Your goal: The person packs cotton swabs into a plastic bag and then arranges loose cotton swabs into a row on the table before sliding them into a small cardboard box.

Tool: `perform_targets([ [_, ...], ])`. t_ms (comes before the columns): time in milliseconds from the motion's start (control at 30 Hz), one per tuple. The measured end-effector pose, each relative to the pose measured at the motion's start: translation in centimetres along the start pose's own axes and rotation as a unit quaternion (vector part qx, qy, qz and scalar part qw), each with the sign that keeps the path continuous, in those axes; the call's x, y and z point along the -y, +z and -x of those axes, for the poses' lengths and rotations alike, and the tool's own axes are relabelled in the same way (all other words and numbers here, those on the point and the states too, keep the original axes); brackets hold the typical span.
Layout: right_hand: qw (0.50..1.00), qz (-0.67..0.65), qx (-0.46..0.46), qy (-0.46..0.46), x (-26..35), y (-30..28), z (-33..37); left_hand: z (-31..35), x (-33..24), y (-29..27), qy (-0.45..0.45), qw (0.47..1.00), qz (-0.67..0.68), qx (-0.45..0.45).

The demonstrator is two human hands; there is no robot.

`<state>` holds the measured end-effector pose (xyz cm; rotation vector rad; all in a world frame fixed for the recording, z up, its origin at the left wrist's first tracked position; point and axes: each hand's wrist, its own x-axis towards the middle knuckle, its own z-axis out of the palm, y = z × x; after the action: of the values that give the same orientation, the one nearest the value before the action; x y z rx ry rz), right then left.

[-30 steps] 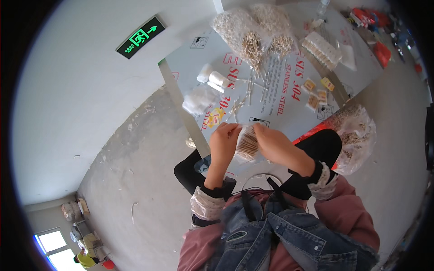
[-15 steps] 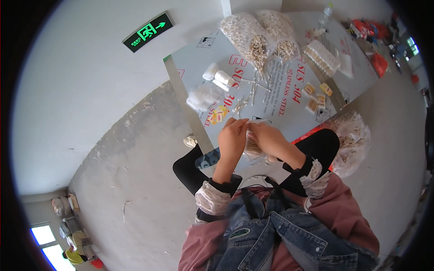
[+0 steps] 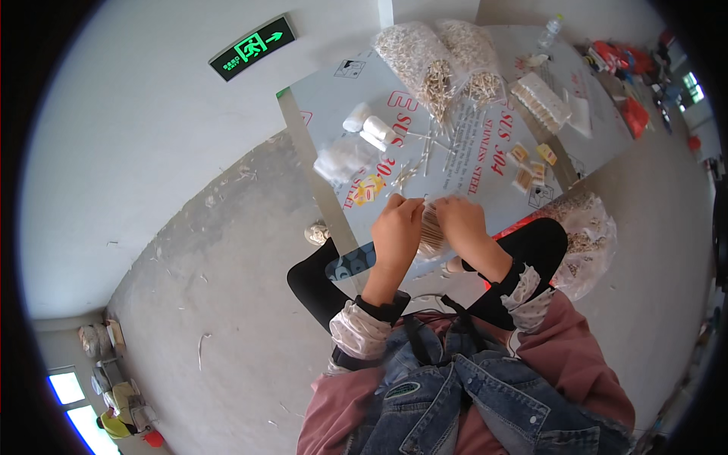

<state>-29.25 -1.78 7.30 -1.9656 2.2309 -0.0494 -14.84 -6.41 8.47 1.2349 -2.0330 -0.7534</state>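
A small clear plastic bag of cotton swabs (image 3: 431, 233), their thin wooden sticks side by side, is between my hands at the table's near edge. My left hand (image 3: 398, 229) is closed, thumb and forefinger pinching the bag's upper left edge. On the other side my right hand (image 3: 462, 226) is curled over the bag's upper right edge; its fingertips are slightly blurred and partly hidden. Just beyond my hands, loose cotton swabs (image 3: 407, 176) are scattered on the sheet-covered table (image 3: 462, 186). Yellow printed labels (image 3: 369, 189) lie left of them.
Large clear bags of swabs (image 3: 417, 64) stand at the back. White rolls (image 3: 377, 130) and crumpled clear plastic bags (image 3: 339, 161) lie left. Small filled packs (image 3: 523, 178) and a long swab bundle (image 3: 540, 102) are right. Another swab bag (image 3: 584, 246) sits beside my right knee.
My right hand has moved slightly right, away from my left, and its fingers have shifted along the bag's top. More of the sticks now show between my hands.
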Motion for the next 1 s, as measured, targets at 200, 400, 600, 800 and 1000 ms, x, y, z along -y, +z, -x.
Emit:
perform_targets([
  [200,0.989,-0.019,-0.113,-0.089,0.7,-1.3,0.4,0.7,-0.2,-0.8,-0.012,1.0,-0.015,0.018],
  [400,0.994,-0.069,-0.077,-0.044,-0.2,2.1,0.0,0.4,-0.2,0.0,0.032,0.999,0.033,-0.014],
  [600,0.975,-0.172,-0.1,-0.099,1.1,-0.5,1.4,1.2,-0.2,-1.8,-0.053,0.999,0.011,0.001],
  [800,0.966,-0.219,0.063,-0.122,0.5,1.0,0.4,1.9,-0.1,-2.0,-0.016,0.999,-0.001,0.034],
  [1000,0.915,-0.374,-0.084,-0.128,-0.3,-1.2,1.7,1.8,0.0,-1.9,-0.056,0.998,0.019,0.038],
])
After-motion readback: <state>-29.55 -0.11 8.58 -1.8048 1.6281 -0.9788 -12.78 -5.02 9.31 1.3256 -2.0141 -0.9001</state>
